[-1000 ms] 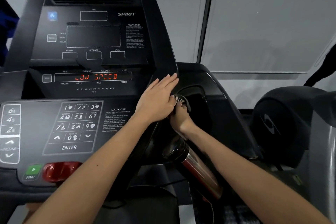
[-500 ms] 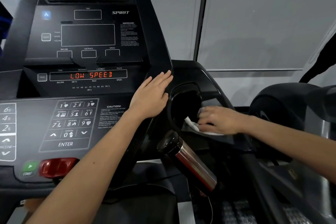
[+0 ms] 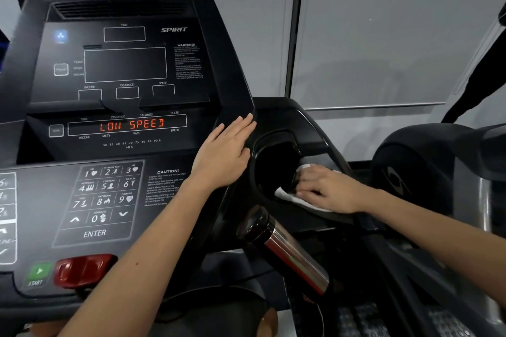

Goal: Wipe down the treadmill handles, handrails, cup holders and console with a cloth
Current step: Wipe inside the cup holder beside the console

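White cloth (image 3: 288,196) is lying by the cup holder (image 3: 253,172) under the right hand (image 3: 331,189), fingers (image 3: 304,194) flat; left hand (image 3: 223,157) is resting flat on console (image 3: 35,145).

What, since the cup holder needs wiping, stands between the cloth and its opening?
Nothing visible. The right hand presses the white cloth on the ledge at the right rim of the cup holder, with the cloth's edge at the opening. The chrome handgrip lies nearer, out of the path.
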